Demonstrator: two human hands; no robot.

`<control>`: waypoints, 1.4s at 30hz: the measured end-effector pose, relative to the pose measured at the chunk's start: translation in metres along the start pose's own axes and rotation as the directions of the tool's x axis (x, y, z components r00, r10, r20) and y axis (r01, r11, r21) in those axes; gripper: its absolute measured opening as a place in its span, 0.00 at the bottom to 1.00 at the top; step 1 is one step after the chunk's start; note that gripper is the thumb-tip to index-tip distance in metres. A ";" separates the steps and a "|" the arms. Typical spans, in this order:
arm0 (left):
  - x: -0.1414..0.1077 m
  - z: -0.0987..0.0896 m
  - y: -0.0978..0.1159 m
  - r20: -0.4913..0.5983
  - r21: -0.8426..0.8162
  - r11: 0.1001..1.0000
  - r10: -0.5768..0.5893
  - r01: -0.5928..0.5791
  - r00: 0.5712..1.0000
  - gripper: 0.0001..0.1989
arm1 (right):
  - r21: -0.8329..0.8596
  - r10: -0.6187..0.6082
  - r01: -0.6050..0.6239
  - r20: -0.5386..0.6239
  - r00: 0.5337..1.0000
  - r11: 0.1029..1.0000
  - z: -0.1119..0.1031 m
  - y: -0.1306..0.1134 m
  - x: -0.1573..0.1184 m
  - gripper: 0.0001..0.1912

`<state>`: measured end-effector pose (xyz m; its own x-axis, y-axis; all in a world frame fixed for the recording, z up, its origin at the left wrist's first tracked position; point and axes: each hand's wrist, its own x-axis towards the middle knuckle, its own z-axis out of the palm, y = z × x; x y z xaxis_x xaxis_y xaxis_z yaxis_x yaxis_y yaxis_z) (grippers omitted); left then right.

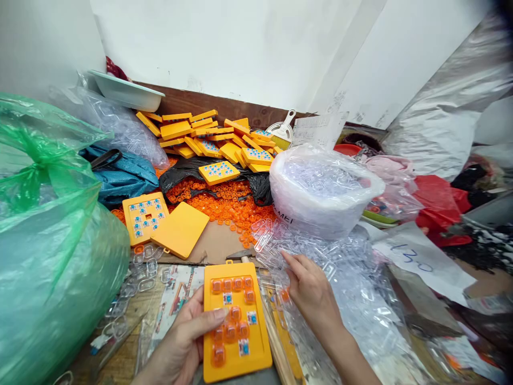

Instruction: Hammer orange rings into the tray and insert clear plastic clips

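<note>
My left hand (192,331) grips a yellow plastic panel (256,355) by its left edge, the thumb lying over its front. Orange translucent caps (230,332) cover most of its positions; several small blue-and-white switches (251,317) show bare. To the right, my right hand (310,286) reaches to the edge of a heap of clear plastic pieces (352,272). Its index finger is stretched out towards them, and the other fingers are partly hidden. An orange cap (285,294) shows beside that hand; whether the hand touches it, I cannot tell.
Behind lie loose orange caps (224,200), a pile of yellow panels (212,133) and two nearer panels (181,230). A white tub wrapped in plastic (320,208) stands right of centre. A green bag (60,256) bulges at left. A hammer (245,256) lies behind the held panel.
</note>
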<state>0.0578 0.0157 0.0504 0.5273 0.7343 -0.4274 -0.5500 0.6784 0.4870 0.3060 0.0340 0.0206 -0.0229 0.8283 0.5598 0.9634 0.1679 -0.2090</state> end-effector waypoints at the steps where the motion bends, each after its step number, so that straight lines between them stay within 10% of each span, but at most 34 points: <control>1: 0.000 0.000 0.000 0.000 -0.002 1.000 0.000 0.000 1.000 0.36 | 0.043 0.002 -0.001 -0.021 1.000 0.999 -0.002 -0.004 0.002 0.17; 8: 0.001 -0.004 -0.001 -0.033 -0.099 0.995 0.032 -0.035 0.999 0.26 | 0.399 0.023 0.012 -0.083 0.996 0.917 -0.029 -0.065 0.008 0.06; 15: 0.001 -0.007 -0.004 0.014 -0.071 0.992 0.105 -0.104 0.994 0.16 | 0.585 -0.233 0.221 -0.057 0.971 0.780 -0.020 -0.109 -0.001 0.05; 42: 0.000 -0.004 -0.011 0.030 0.096 0.986 0.132 -0.135 0.991 0.25 | 0.447 -0.190 0.229 -0.129 0.973 0.865 -0.019 -0.090 -0.018 0.08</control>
<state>0.0615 0.0088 0.0423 0.4690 0.8167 -0.3363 -0.5512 0.5682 0.6110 0.2250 -0.0060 0.0442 -0.1712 0.7050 0.6883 0.7085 0.5735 -0.4112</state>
